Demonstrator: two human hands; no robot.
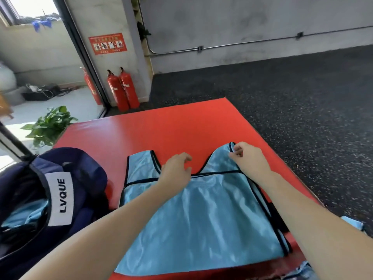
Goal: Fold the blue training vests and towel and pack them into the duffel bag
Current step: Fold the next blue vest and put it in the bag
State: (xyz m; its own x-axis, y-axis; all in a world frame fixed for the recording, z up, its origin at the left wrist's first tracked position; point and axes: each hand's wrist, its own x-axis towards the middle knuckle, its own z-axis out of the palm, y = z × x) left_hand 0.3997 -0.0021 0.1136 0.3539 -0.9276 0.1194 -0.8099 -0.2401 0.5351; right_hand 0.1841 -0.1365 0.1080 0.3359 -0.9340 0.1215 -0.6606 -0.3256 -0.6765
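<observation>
A light blue training vest (201,223) with black trim lies spread flat on the red mat (171,126), its shoulder straps pointing away from me. My left hand (175,168) rests over the neckline between the straps, fingers loosely curled. My right hand (246,156) pinches the tip of the right shoulder strap. The navy duffel bag (80,178) with a white "LVQUE" label stands open at the left, and light blue fabric (24,215) shows inside it. Another piece of blue cloth (353,223) peeks out past my right forearm.
Dark speckled rubber floor (302,98) surrounds the mat on the right and far side. Two red fire extinguishers (123,89) stand against a pillar beyond the mat. A potted green plant (50,126) sits at the mat's far left corner, near a glass door.
</observation>
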